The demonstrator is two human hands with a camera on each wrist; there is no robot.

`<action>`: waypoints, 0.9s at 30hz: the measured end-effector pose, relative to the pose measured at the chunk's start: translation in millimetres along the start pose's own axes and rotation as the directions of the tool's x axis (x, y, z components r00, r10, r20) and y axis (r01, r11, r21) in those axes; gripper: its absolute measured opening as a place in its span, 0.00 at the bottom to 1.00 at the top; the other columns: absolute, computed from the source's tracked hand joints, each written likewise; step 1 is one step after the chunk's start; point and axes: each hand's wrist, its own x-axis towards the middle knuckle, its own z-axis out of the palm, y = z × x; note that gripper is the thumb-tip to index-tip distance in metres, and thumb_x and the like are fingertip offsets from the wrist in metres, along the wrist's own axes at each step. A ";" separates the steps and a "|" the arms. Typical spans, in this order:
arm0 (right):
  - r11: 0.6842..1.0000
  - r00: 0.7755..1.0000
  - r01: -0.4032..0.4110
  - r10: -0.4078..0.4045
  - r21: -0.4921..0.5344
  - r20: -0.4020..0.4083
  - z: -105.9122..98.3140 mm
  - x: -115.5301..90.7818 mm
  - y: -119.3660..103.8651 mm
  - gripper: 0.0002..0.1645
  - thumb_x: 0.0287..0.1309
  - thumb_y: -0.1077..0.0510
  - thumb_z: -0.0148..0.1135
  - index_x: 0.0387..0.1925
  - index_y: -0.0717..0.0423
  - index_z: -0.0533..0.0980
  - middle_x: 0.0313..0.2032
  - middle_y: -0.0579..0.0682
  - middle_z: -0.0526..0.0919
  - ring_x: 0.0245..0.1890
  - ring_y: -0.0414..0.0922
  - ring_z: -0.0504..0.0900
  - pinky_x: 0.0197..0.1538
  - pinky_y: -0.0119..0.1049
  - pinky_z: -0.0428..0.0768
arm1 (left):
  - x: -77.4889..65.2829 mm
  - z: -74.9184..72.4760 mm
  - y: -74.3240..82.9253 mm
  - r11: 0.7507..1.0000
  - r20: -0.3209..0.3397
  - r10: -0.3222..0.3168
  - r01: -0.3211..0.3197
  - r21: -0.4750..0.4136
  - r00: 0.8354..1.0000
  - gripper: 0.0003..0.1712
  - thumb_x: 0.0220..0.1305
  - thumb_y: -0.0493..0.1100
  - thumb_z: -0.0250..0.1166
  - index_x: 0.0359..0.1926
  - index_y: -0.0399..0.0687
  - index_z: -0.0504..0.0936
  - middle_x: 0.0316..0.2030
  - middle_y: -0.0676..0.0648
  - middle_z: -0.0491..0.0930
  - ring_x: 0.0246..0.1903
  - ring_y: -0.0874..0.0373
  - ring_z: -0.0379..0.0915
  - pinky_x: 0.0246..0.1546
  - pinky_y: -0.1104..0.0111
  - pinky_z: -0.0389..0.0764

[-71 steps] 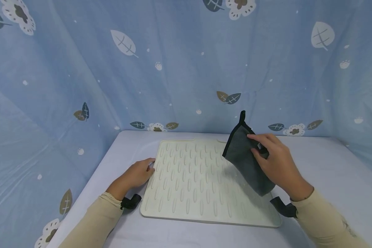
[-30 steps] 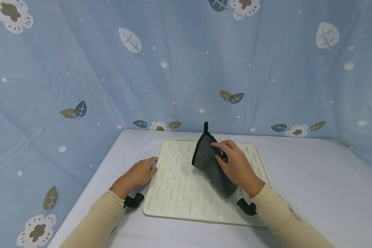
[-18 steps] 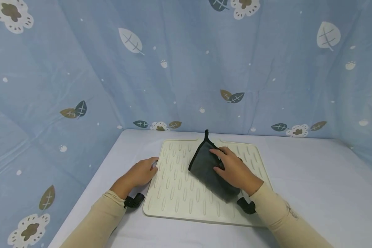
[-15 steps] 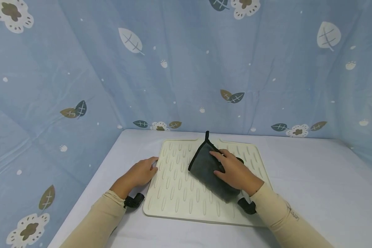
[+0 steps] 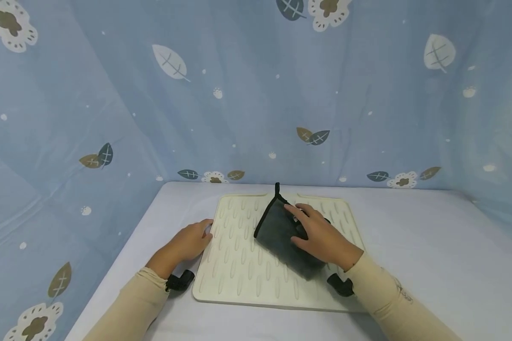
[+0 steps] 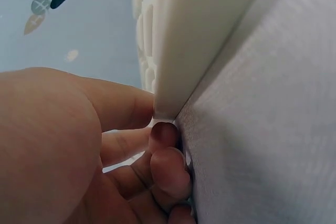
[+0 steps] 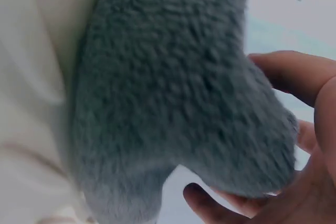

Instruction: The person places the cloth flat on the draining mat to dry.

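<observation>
In the head view, a cream drying mat (image 5: 234, 265) with raised oval ridges lies on the white-covered table. My left hand (image 5: 189, 240) is at its left edge; the left wrist view has the thumb and curled fingertips against the mat's edge (image 6: 181, 61). A grey plush cleaning cloth (image 5: 277, 232), folded, with black trim and a hanging loop, rests over the middle of the mat. My right hand (image 5: 322, 235) holds it from above. Up close in the right wrist view, the fluffy cloth (image 7: 163, 77) bunches up between thumb and fingers.
White cloth covers the table (image 5: 431, 246), which extends right of the mat. A blue curtain (image 5: 256, 94) printed with leaves and flowers hangs behind and along the left side. Black camera mounts (image 5: 180, 280) sit at both wrists.
The right hand has carried the cloth leftward from the mat's right side, then lowered it onto the middle. The left hand keeps its place at the edge. The head view has shifted slightly.
</observation>
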 end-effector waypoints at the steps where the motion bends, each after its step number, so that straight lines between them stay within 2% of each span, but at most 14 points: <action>1: 1.000 1.000 0.004 -0.004 -0.002 -0.018 -1.2 -1.2 0.1 0.49 0.61 0.54 0.70 0.78 0.46 0.54 0.73 0.62 0.60 0.67 0.60 0.70 0.55 0.53 0.80 | -0.5 -0.4 -0.1 1.000 -0.001 -0.003 0.003 -0.002 1.000 0.31 0.73 0.42 0.56 0.72 0.38 0.64 0.36 0.47 0.80 0.35 0.56 0.74 0.41 0.58 0.77; 7: 1.000 0.995 0.011 -0.012 -0.010 -0.098 -6.7 -16.0 3.3 0.50 0.60 0.52 0.70 0.78 0.43 0.54 0.74 0.61 0.58 0.70 0.62 0.66 0.58 0.57 0.77 | -1.6 -0.3 0.3 1.000 0.000 -0.013 0.013 0.014 1.000 0.31 0.73 0.43 0.56 0.73 0.38 0.63 0.36 0.48 0.79 0.34 0.56 0.74 0.39 0.59 0.76; 14: 0.999 0.990 0.006 -0.012 -0.043 -0.142 -13.4 -38.0 10.4 0.45 0.59 0.52 0.71 0.75 0.48 0.61 0.71 0.60 0.63 0.68 0.61 0.68 0.58 0.57 0.78 | -1.8 0.4 1.1 1.000 0.003 -0.019 0.019 0.004 1.000 0.31 0.73 0.43 0.56 0.73 0.39 0.63 0.36 0.47 0.79 0.34 0.56 0.74 0.39 0.60 0.76; 22: 0.999 0.988 0.003 -0.010 -0.050 -0.156 -13.8 -49.1 16.3 0.38 0.58 0.55 0.72 0.68 0.54 0.69 0.63 0.58 0.73 0.60 0.57 0.76 0.53 0.52 0.81 | -1.3 0.8 0.0 1.000 0.008 -0.013 0.013 0.019 1.000 0.32 0.73 0.43 0.56 0.73 0.38 0.63 0.36 0.47 0.79 0.34 0.56 0.74 0.41 0.59 0.77; 27: 0.998 0.985 -0.009 -0.001 -0.056 -0.175 -11.0 -51.8 19.9 0.31 0.58 0.56 0.72 0.63 0.55 0.75 0.54 0.55 0.80 0.49 0.51 0.84 0.45 0.47 0.83 | -0.3 2.6 -1.2 1.000 -0.002 -0.003 0.003 0.021 1.000 0.31 0.73 0.43 0.57 0.73 0.38 0.63 0.38 0.47 0.80 0.37 0.55 0.75 0.44 0.56 0.77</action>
